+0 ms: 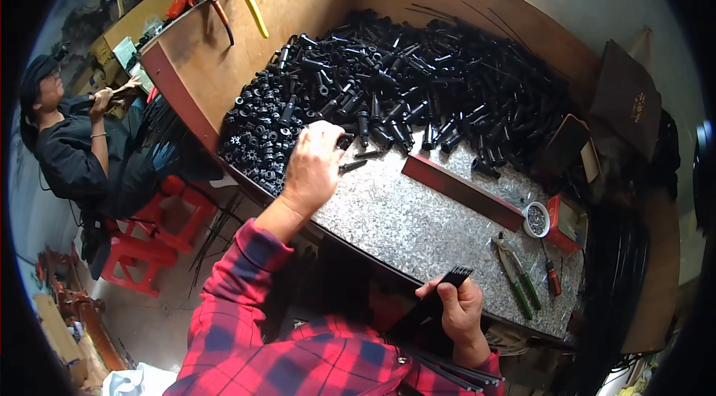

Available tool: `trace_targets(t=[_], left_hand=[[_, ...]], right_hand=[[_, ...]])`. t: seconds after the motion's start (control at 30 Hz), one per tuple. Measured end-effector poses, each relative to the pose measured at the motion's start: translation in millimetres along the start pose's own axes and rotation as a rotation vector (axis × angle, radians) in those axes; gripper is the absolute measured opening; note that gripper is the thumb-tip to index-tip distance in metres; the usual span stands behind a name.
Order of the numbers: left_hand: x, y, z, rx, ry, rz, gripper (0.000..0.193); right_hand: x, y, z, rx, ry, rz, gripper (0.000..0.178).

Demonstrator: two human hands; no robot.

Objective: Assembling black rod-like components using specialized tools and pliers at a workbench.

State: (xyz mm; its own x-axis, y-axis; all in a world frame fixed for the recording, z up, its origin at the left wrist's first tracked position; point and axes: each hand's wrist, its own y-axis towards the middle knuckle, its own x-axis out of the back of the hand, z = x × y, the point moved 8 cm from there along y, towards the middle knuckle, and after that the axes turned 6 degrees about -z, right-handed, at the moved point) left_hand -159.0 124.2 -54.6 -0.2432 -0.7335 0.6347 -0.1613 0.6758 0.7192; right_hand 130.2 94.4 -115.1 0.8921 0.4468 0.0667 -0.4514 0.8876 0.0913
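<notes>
My left hand (312, 165) is over the near left edge of the heap, its fingers curled round a short black plastic part (344, 141) that shows at the fingertips. Beside it on the tabletop lies another dark piece (353, 166). In my right hand (460, 312), at the table's front edge, is a bundle of thin black strips (456, 275), gripped between thumb and fingers with the ends pointing up. A big heap of black tubular plastic parts (395, 71) covers the far half of the table; small black ring-like pieces (257, 131) gather at its left.
A red-edged bar (462, 191) lies across the grey speckled tabletop (403, 224). At right are a white cup of small metal bits (535, 219), green-handled pliers (517, 277) and a red screwdriver (553, 277). Wooden boards (291, 1) wall the table. Another person (71, 135) sits at left near red stools (142, 254).
</notes>
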Motion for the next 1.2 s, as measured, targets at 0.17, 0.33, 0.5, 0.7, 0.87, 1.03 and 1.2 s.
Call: trace_targets(t=[0.17,0.33,0.5,0.7,0.87,1.03,1.2], left_hand=[[15,12,79,0.13,0.049,-0.177,0.021],[12,17,122,0.305,0.089,-0.125,0.013],[1,23,122,0.243,0.092,-0.132,0.008],[-6,27,148,0.331,0.194,-0.178,0.004],[-10,39,144,0.317,0.256,-0.12,0.006],[-22,50,134,0.206,0.247,-0.043,0.012],[-42,48,143,0.196,0.321,0.121,0.016]], right_hand=[[4,-3,0,0.002,0.021,-0.058,0.027],[1,-4,2,0.048,-0.005,-0.048,0.023],[-2,-5,7,0.012,-0.022,-0.044,0.022],[-3,-7,3,0.043,-0.004,-0.047,0.021],[-1,-7,2,0.017,-0.047,-0.055,0.025],[-4,-3,3,0.032,-0.062,-0.027,0.025],[-3,-4,2,0.023,-0.08,-0.028,0.025]])
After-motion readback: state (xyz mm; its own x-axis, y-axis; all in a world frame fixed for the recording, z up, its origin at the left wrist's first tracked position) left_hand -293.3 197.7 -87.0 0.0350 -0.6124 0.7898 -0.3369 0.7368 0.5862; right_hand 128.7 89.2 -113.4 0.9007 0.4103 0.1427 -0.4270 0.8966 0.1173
